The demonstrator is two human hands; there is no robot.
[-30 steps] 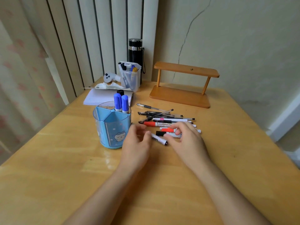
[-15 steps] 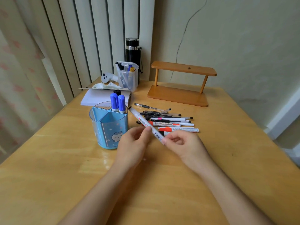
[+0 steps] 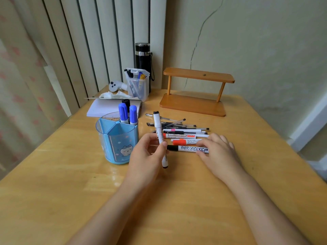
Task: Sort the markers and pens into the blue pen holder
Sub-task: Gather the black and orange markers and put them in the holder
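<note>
Both forearms are cut off at the frame's bottom edge. Right of the blue pen holder (image 3: 117, 138), the left hand (image 3: 146, 156) has its grip closed on an upright black-capped whiteboard marker (image 3: 160, 137). Farther right, the right hand (image 3: 218, 151) has loosely curled fingertips touching a black marker (image 3: 187, 148) lying on the bench (image 3: 53, 191). The pen pile (image 3: 182, 129) beyond overlaps, hard to count.

Head view, forward-down, near the table (image 3: 53, 191)

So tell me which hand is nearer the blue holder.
Left. The left hand, holding a marker, is just right of the holder; the right hand is farther right, on a lying marker.
</note>
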